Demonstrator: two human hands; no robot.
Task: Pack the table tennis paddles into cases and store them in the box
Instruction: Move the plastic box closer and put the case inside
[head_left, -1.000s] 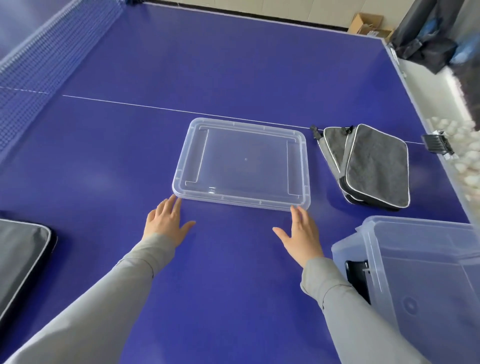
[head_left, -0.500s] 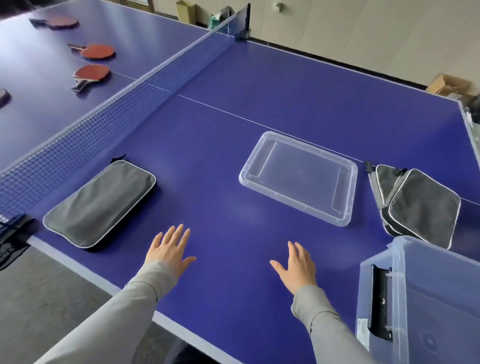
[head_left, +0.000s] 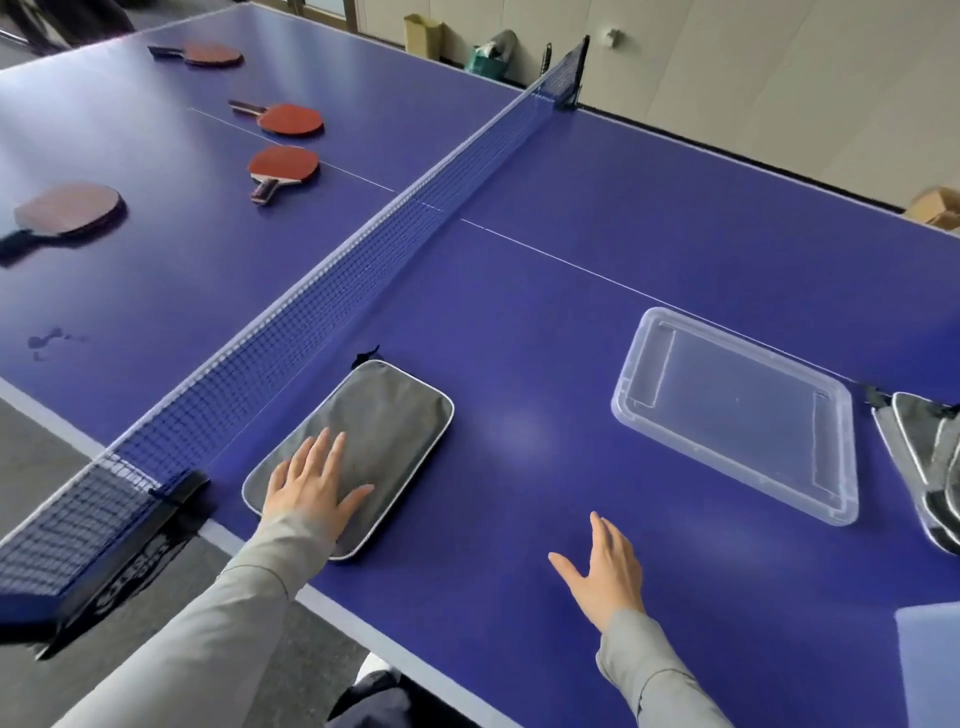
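In the head view the left hand lies flat with fingers spread on the near end of a grey case, touching it without gripping. The right hand is released too, fingers straight and thumb splayed, low over the blue surface at about 5 o'clock from the case; whether it touches the surface I cannot tell.

The case lies flat just beside the net, its long axis running from 7 to 1 o'clock. At 3 o'clock from it, well apart, the clear lid lies flat. At the lid's 3 o'clock, just beside it, more grey cases are piled at the frame's right edge, partly cut off. A corner of the clear box shows at the bottom right.

Across the net, 4 paddles lie flat and apart from one another: paddle 1 at 9 o'clock, blurred, paddle 2 nearest the net, paddle 3 beyond it, and paddle 4 at the far end.

Cardboard boxes stand by the wall.
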